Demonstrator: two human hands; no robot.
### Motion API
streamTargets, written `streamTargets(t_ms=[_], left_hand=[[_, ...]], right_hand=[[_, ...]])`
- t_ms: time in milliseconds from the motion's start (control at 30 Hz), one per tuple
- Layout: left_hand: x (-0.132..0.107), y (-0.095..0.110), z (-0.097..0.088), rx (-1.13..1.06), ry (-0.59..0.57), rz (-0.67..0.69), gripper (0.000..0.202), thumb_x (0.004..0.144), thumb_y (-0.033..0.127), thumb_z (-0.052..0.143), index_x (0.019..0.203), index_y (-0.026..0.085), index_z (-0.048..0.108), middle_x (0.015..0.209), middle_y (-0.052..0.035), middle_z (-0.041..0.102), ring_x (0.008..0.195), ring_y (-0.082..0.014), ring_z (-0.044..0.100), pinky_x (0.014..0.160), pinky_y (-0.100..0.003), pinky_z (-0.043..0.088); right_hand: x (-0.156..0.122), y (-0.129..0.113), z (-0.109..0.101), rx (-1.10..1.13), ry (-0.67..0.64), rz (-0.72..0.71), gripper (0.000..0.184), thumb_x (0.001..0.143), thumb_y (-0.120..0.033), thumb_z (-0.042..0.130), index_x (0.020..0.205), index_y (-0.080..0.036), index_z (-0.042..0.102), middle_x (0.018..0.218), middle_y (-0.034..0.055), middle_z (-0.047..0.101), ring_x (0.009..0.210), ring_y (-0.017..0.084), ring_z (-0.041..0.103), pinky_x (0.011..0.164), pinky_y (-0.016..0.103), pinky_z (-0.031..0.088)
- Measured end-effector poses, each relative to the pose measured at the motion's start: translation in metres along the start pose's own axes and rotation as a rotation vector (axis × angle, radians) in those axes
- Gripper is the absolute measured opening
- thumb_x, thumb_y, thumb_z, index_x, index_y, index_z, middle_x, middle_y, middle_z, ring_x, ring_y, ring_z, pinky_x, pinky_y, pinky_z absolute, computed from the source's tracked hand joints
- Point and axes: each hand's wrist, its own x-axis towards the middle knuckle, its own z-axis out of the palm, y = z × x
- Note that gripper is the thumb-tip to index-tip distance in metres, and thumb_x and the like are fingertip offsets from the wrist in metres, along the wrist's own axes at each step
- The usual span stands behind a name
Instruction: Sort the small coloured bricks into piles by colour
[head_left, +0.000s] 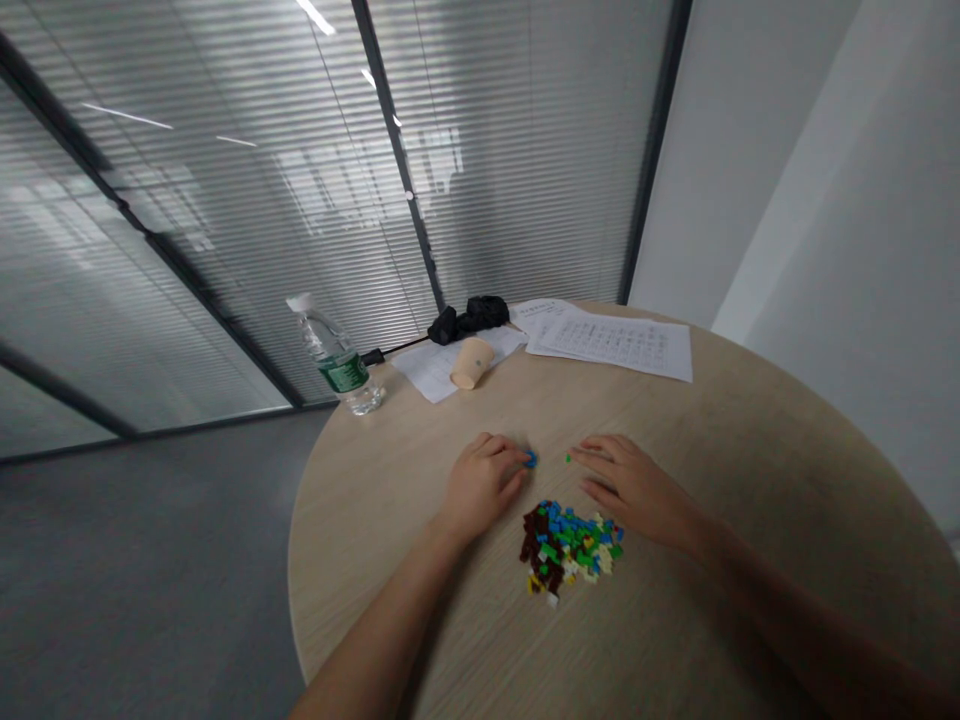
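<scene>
The left hand (480, 487) is curled, with a blue brick (530, 459) showing just past its fingers. From here I cannot tell whether that brick is pinched or only touched, as the fingers hide part of it. The right hand (637, 490) lies spread and nearly flat on the bench (757, 520), near a tiny green brick (568, 458). A heap of mixed bricks (570, 548) sits between the 2 hands, on the person's side of them. Bricks this small are best taken between fingertip and thumb and lifted clear of the heap. Farther back stand a bottle (337, 362) and a paper cup (472, 363), with printed sheets (611, 345) and a black bundle (465, 318). The print is unreadable, and the heap's lower bricks are hidden.
</scene>
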Motion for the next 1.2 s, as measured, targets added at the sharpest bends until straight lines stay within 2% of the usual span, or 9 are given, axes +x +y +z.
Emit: streamTargets(t_ms=[200, 300, 367, 433, 500, 600, 767, 1000, 1200], left_hand=[[0.000, -0.003, 0.001, 0.020, -0.029, -0.063, 0.029, 0.080, 0.017, 0.058, 0.108, 0.022, 0.063, 0.111, -0.0067, 0.059, 0.098, -0.0205, 0.055, 0.087, -0.037, 0.045], [0.000, 0.001, -0.002, -0.009, -0.062, -0.035, 0.023, 0.082, 0.019, 0.056, 0.103, 0.021, 0.064, 0.107, -0.0060, 0.062, 0.095, -0.0192, 0.056, 0.085, -0.034, 0.045], [0.000, 0.004, -0.005, -0.024, -0.103, -0.002, 0.017, 0.083, 0.018, 0.053, 0.096, 0.020, 0.065, 0.095, -0.0045, 0.064, 0.089, -0.0179, 0.057, 0.081, -0.031, 0.046], [-0.001, 0.007, -0.007, -0.027, -0.156, 0.039, 0.015, 0.084, 0.018, 0.052, 0.089, 0.020, 0.065, 0.085, -0.0026, 0.064, 0.083, -0.0169, 0.057, 0.077, -0.029, 0.045], [-0.002, 0.010, -0.009, -0.039, -0.209, 0.090, 0.013, 0.083, 0.019, 0.053, 0.085, 0.021, 0.065, 0.083, -0.0017, 0.063, 0.082, -0.0164, 0.057, 0.075, -0.027, 0.045], [-0.003, 0.013, -0.010, -0.085, -0.254, 0.146, 0.012, 0.084, 0.021, 0.054, 0.087, 0.021, 0.065, 0.086, -0.0022, 0.063, 0.085, -0.0162, 0.057, 0.076, -0.026, 0.044], [-0.003, 0.012, -0.008, -0.094, -0.275, 0.169, 0.013, 0.084, 0.019, 0.054, 0.089, 0.021, 0.065, 0.089, -0.0025, 0.063, 0.087, -0.0166, 0.057, 0.076, -0.026, 0.044], [-0.003, 0.011, -0.005, -0.042, -0.282, 0.203, 0.013, 0.086, 0.020, 0.052, 0.090, 0.019, 0.064, 0.087, -0.0027, 0.063, 0.086, -0.0168, 0.058, 0.075, -0.025, 0.044], [-0.003, 0.012, -0.004, -0.044, -0.277, 0.203, 0.013, 0.086, 0.019, 0.052, 0.088, 0.020, 0.064, 0.086, -0.0020, 0.063, 0.083, -0.0160, 0.059, 0.073, -0.024, 0.044]], right_hand=[[-0.003, 0.001, 0.005, -0.027, -0.028, 0.023, 0.035, 0.086, -0.025, 0.053, 0.119, -0.020, 0.060, 0.120, 0.0149, 0.056, 0.113, 0.029, 0.048, 0.095, 0.049, 0.039], [-0.002, -0.002, 0.000, 0.039, -0.012, 0.011, 0.036, 0.086, -0.021, 0.052, 0.121, -0.018, 0.058, 0.121, 0.0152, 0.055, 0.114, 0.028, 0.048, 0.096, 0.047, 0.039], [0.001, -0.007, -0.006, 0.077, -0.010, -0.009, 0.030, 0.085, -0.018, 0.053, 0.114, -0.018, 0.062, 0.113, 0.0129, 0.059, 0.107, 0.025, 0.052, 0.093, 0.042, 0.042], [0.003, -0.014, -0.012, 0.116, -0.034, -0.051, 0.018, 0.084, -0.017, 0.055, 0.097, -0.019, 0.067, 0.099, 0.0089, 0.064, 0.097, 0.021, 0.055, 0.087, 0.037, 0.045], [0.004, -0.021, -0.016, 0.169, -0.078, -0.106, 0.012, 0.084, -0.018, 0.056, 0.085, -0.019, 0.068, 0.088, 0.0061, 0.065, 0.090, 0.020, 0.056, 0.082, 0.034, 0.045], [0.005, -0.031, -0.018, 0.234, -0.144, -0.158, 0.011, 0.085, -0.019, 0.057, 0.085, -0.019, 0.068, 0.086, 0.0053, 0.065, 0.090, 0.019, 0.056, 0.082, 0.033, 0.044], [0.004, -0.035, -0.019, 0.259, -0.173, -0.136, 0.010, 0.084, -0.017, 0.056, 0.085, -0.019, 0.066, 0.086, 0.0048, 0.065, 0.090, 0.019, 0.056, 0.083, 0.033, 0.043], [0.003, -0.036, -0.020, 0.281, -0.201, -0.140, 0.009, 0.075, -0.012, 0.063, 0.080, -0.019, 0.064, 0.086, 0.0036, 0.064, 0.091, 0.020, 0.055, 0.083, 0.033, 0.042], [0.004, -0.037, -0.019, 0.238, -0.236, -0.127, 0.008, 0.079, -0.013, 0.060, 0.075, -0.018, 0.064, 0.081, 0.0039, 0.063, 0.086, 0.019, 0.056, 0.080, 0.031, 0.042]])
